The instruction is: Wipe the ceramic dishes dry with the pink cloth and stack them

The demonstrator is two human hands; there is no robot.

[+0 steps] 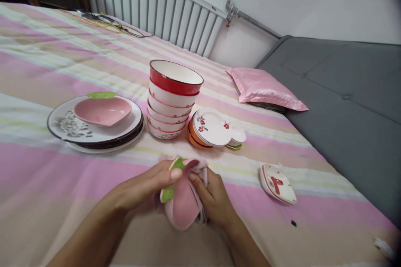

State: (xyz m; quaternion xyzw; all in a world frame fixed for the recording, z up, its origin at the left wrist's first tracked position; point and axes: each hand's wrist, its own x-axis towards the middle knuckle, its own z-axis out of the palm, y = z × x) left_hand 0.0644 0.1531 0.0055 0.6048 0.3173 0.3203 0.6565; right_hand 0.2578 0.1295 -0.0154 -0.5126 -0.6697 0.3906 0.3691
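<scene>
My left hand (147,185) grips a pink peach-shaped dish with a green leaf tab (180,202), thumb on the leaf. My right hand (213,198) is closed round a pale pink cloth (202,171) pressed against the dish's rim. Both hands meet low in the middle of the view, just above the striped bedspread (62,183).
A second pink peach dish (102,110) lies on a stack of plates (94,133) at left. A stack of red-rimmed bowls (171,100) stands centre, small flowered saucers (211,129) beside it. A small white dish with a red mark (277,183) lies right. Pink pillow (263,89), grey sofa (344,104), radiator (163,8) behind.
</scene>
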